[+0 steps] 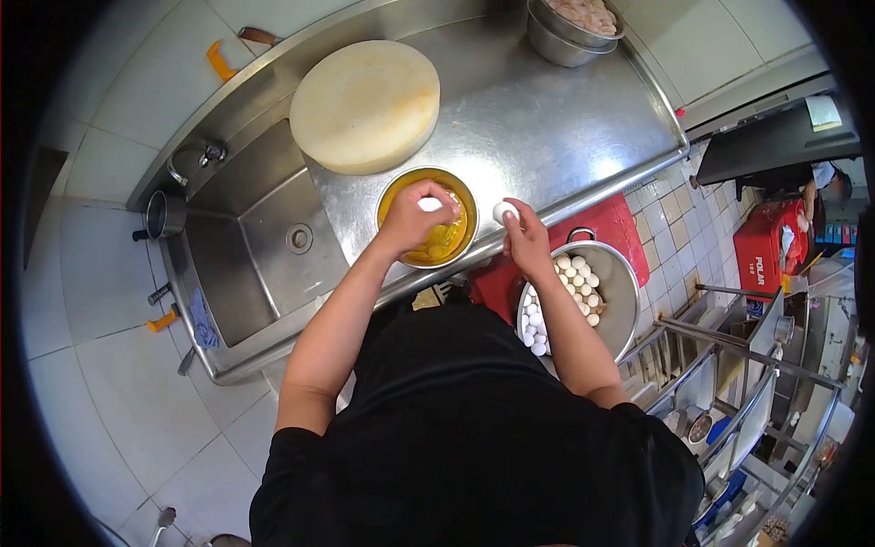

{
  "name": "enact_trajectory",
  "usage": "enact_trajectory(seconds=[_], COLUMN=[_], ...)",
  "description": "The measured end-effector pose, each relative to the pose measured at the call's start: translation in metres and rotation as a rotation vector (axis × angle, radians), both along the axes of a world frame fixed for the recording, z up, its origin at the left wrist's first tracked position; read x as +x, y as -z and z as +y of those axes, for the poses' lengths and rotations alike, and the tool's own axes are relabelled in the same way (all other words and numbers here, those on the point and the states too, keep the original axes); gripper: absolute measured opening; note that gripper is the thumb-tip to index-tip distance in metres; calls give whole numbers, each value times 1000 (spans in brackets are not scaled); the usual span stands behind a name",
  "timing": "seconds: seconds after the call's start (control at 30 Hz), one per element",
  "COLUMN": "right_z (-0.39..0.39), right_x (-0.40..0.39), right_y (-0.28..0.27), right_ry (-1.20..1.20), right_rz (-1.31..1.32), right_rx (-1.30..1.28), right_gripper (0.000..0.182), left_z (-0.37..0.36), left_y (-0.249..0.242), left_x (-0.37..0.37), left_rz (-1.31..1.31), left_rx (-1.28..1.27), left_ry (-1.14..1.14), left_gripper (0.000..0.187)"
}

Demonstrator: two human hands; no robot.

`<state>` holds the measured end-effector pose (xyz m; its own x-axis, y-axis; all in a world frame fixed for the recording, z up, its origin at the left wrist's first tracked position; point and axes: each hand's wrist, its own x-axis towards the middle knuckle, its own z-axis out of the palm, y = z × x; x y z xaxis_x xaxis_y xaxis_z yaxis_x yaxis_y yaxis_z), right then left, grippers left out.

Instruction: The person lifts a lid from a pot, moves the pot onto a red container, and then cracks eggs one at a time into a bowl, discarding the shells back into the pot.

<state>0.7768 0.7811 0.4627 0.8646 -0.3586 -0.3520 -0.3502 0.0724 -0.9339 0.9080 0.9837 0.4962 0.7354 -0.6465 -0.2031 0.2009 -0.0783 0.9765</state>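
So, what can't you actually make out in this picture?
All in the head view:
Whether the smooth white object in the left hand is whole egg or shell: fingers cover part.
How many white eggs the wide steel pot holds: the right forearm crosses it.
The full heap of pale pink pieces: the top edge cuts it off.

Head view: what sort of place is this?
Most likely a commercial kitchen: a long steel counter with a built-in sink, a thick round chopping block and a large metal pot holding many eggs.
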Motion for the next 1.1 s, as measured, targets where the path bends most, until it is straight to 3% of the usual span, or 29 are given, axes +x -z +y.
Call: enact_trajectory(seconds=[0.03, 0.2, 0.53, 0.6, 0.73, 0.77, 0.8, 0.87, 0.93, 1.0, 1.1], right_z=[9, 31, 42, 45, 56, 59, 61, 62, 46, 11, -67], right_x=[8, 31, 48, 52, 56, 57, 56, 50, 35, 15, -43], right_y=[-14, -28, -22, -14, -22, -33, -41, -39, -40, -34, 32], right_ry=[24, -187, -486, -466, -430, -468, -495, -438, -357, -126, 196], right_rz=[-50, -121, -141, -606, -422, -273, -121, -141, -94, -135, -55], right_rx=[190, 371, 12, -704, -655, -537, -415, -437, -415, -277, -337], right_gripper=[35, 39, 40, 39, 45, 47, 50, 48, 45, 40, 32], left_z=[-5, -14, 17, 24, 21, 19, 19, 20, 34, 70, 163], left_y=[6, -36, -20, -19, -20, -19, -15, 2, -4, -31, -38], left_x=[0, -7, -1, 0, -4, -8, -10, -15, -17, -21, -42], left_rz=[-300, -490, -525, -561, -747, -791, -786, -679, -389, -63, 81], left_rx=[73, 302, 336, 347, 400, 368, 363, 308, 270, 210, 77], left_ry=[16, 180, 21, 15, 12, -13, 13, -56, -85, -200, -282], left_gripper=[24, 46, 40, 39, 43, 46, 46, 48, 47, 48, 70])
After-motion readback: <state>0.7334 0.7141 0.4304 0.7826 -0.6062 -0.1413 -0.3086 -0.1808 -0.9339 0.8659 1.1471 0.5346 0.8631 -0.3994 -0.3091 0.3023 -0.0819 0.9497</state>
